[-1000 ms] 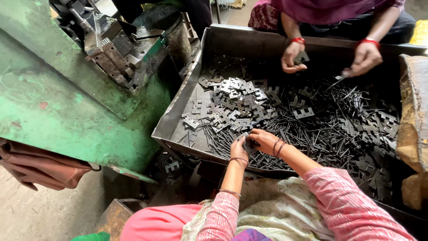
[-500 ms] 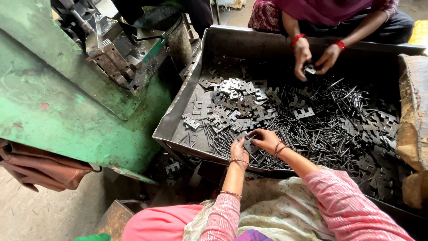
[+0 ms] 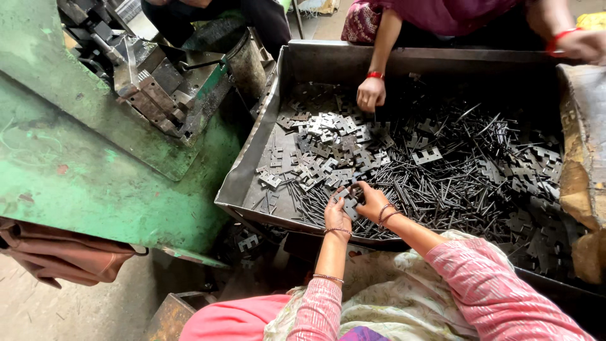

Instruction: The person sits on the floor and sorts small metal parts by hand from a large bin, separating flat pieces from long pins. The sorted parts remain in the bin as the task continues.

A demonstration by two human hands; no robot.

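Two hands of the wearer at 6 o'clock of the metal tray (image 3: 249, 165), close together, almost touching. Left hand (image 3: 338, 216) and right hand (image 3: 374, 201) both pinch one small notched steel plate (image 3: 349, 203) between the fingertips, just over the tray's near rim. Whether a pin is also in that grip: cannot tell.

Tray contents: loose heap of pale notched plates (image 3: 328, 145) at 10–11 o'clock from the hands, too many to count. Dark thin pins (image 3: 454, 183) spread from 12 to 3 o'clock, uncountable, with more dark plates mixed in toward the right wall.

Two other hands in view, from a person across the tray. One hand with a red bangle (image 3: 370, 93) rests on the parts at 12 o'clock, fingers curled. Second hand (image 3: 584, 45) at 1–2 o'clock on the far rim, also red-banded.

One green machine body (image 3: 76, 158) at 9 o'clock, with one steel tooling block (image 3: 158, 95) on top at 10 o'clock. One brown bag (image 3: 57, 252) at 8 o'clock.
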